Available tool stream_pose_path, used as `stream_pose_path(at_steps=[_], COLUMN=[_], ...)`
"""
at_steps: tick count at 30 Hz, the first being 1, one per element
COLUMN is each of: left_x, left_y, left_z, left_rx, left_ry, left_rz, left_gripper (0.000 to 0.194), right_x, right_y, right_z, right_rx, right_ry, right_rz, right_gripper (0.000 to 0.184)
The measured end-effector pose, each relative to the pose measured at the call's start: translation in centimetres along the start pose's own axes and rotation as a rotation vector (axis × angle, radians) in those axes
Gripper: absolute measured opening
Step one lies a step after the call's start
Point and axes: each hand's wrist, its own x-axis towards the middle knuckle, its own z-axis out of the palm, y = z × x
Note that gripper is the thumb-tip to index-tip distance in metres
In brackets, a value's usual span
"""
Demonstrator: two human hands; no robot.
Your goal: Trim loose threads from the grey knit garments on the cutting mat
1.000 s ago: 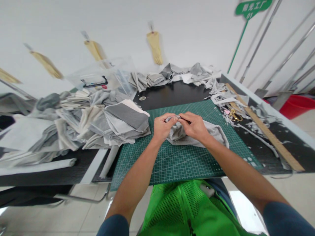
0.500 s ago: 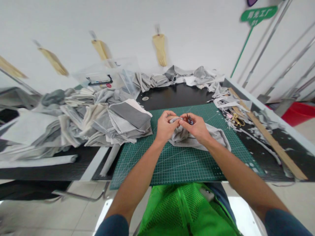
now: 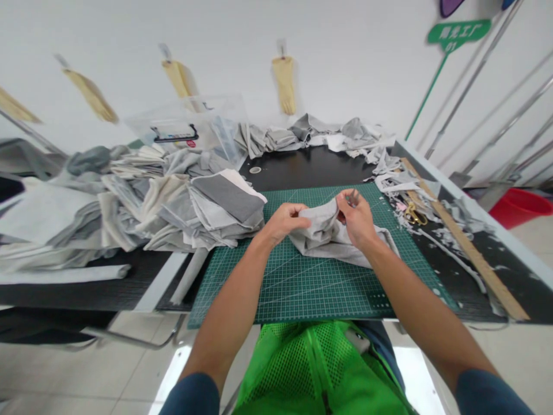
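A piece of light grey cloth (image 3: 322, 222) is stretched between my two hands, its lower part lying bunched on the green cutting mat (image 3: 311, 294). My left hand (image 3: 287, 222) pinches the cloth's upper edge at the left, thumb on the near side. At the right end of that edge, my right hand (image 3: 355, 216) grips the cloth between thumb and fingers. A small dark tool, seemingly thread snips (image 3: 354, 197), pokes out of the same hand; most of it is hidden by the fingers.
Heaped grey and white cloths (image 3: 173, 207) cover the left side, before a clear plastic box (image 3: 194, 129). Scraps, gold-handled scissors (image 3: 415, 214) and a wooden ruler (image 3: 470, 248) lie at right. More cloths (image 3: 302, 135) line the back. A red bucket (image 3: 521, 207) stands beyond the table.
My hands were close together at the cloth's edge and have moved apart, drawing the edge out between them. The dark tool's tips showed more clearly half a second ago. The camera view has shifted slightly.
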Motion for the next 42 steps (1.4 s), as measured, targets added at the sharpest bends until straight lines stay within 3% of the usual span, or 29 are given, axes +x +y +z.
stream_pose_path(at_steps=[6, 12, 16, 20, 28, 34, 38, 42], left_x=[0.1, 0.0, 0.0, 0.2, 0.3, 0.5, 0.3, 0.0], left_y=[0.1, 0.4, 0.8, 0.8, 0.4, -0.2, 0.1, 0.4], left_z=[-0.1, 0.7, 1.1, 1.6, 2.5, 2.7, 2.7, 2.6], left_rx=[-0.116, -0.399, -0.418, -0.410, -0.239, -0.163, -0.202, -0.275], left_ry=[0.114, 0.254, 0.369, 0.440, 0.350, 0.315, 0.339, 0.241], left_rz=[0.145, 0.127, 0.096, 0.119, 0.256, 0.298, 0.226, 0.055], left_gripper=[0.037, 0.050, 0.065, 0.067, 0.038, 0.031, 0.046, 0.070], right_x=[0.6, -0.1, -0.7, -1.1, -0.9, -1.3, -1.4, -1.4], right_y=[0.5, 0.2, -0.2, -0.3, -0.8, -1.6, -1.8, -2.1], right_z=[-1.1, -0.6, -0.4, -0.3, -0.3, 0.3, 0.6, 0.6], right_rx=[-0.121, -0.157, -0.163, -0.117, -0.053, -0.217, -0.219, -0.226], right_ry=[0.113, 0.007, -0.098, -0.186, -0.283, -0.244, -0.203, -0.213], right_rz=[-0.163, -0.219, -0.196, -0.143, -0.088, -0.128, -0.166, -0.186], right_gripper=[0.031, 0.028, 0.028, 0.031, 0.044, 0.031, 0.022, 0.018])
